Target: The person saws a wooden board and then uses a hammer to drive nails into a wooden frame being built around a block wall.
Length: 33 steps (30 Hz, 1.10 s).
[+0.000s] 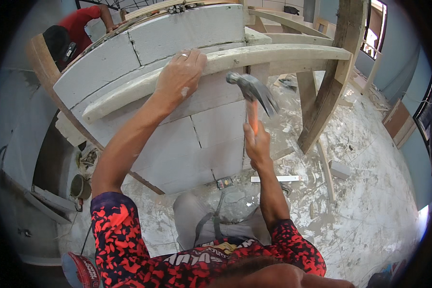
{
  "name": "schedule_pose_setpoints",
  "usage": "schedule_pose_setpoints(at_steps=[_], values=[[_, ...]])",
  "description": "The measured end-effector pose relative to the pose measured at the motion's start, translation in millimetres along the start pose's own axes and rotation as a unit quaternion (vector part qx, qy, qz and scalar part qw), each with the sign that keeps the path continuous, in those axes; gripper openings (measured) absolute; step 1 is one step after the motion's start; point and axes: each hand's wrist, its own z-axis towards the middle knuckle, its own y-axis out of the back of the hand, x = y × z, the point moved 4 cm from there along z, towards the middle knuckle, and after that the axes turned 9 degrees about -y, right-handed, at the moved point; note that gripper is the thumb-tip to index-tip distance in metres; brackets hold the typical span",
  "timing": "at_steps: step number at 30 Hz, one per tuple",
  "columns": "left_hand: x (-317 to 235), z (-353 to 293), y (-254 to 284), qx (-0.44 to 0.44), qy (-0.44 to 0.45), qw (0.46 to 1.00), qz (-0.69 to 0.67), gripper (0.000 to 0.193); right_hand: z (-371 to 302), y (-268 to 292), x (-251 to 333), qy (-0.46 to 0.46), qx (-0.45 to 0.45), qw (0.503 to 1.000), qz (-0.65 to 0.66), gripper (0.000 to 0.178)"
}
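A long, pale, dusty wooden beam [125, 97] runs across the front of a white block wall [192, 29] and reaches toward the timber post on the right. My left hand [181, 77] grips the beam near its middle, fingers curled over the top edge, a ring on one finger. In my right hand [258, 146] is a claw hammer [254, 91] with an orange handle, held upright just below the beam. The metal head is apart from the wood, its claw turned to the right. A small dark spot, perhaps a nail head, shows on the beam above the hammer.
A thick timber post [329, 86] with crosspieces stands at the right. Beyond the wall, a person in a red shirt [81, 26] leans over its far left. A white strip [276, 178], a small box [224, 183] and scraps lie on the dusty floor. A bucket [80, 186] stands left.
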Motion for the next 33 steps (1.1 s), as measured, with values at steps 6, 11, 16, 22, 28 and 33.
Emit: schedule_pose_setpoints(at_steps=[6, 11, 16, 22, 28, 33], values=[[-8.3, -7.2, 5.0, -0.021, -0.012, 1.000, -0.017, 0.015, -27.5, 50.6, 52.2, 0.284, -0.072, 0.918, 0.266, 0.039], [-12.7, 0.7, 4.2, -0.015, -0.016, 1.000, -0.022, 0.015, 4.2, 21.1, -7.8, 0.184, -0.084, 0.979, -0.023, 0.034], [-8.0, -4.6, 4.3, -0.027, -0.009, 1.000, -0.009, 0.015, -20.9, 15.0, -24.6, -0.042, -0.032, 0.998, 0.022, 0.037], [-8.5, -5.9, 5.6, 0.012, -0.021, 0.999, 0.027, 0.011, -26.1, 70.3, 62.2, 0.325, -0.075, 0.891, 0.309, 0.040], [-6.4, -2.8, -5.5, 0.029, 0.010, 0.999, 0.033, 0.026, -66.4, 46.2, -5.3, 0.244, -0.055, 0.888, 0.387, 0.044], [4.1, -13.4, -8.5, 0.070, 0.017, 0.994, 0.085, 0.048, -116.7, -1.8, -111.4, -0.049, -0.006, 0.933, 0.356, 0.032]])
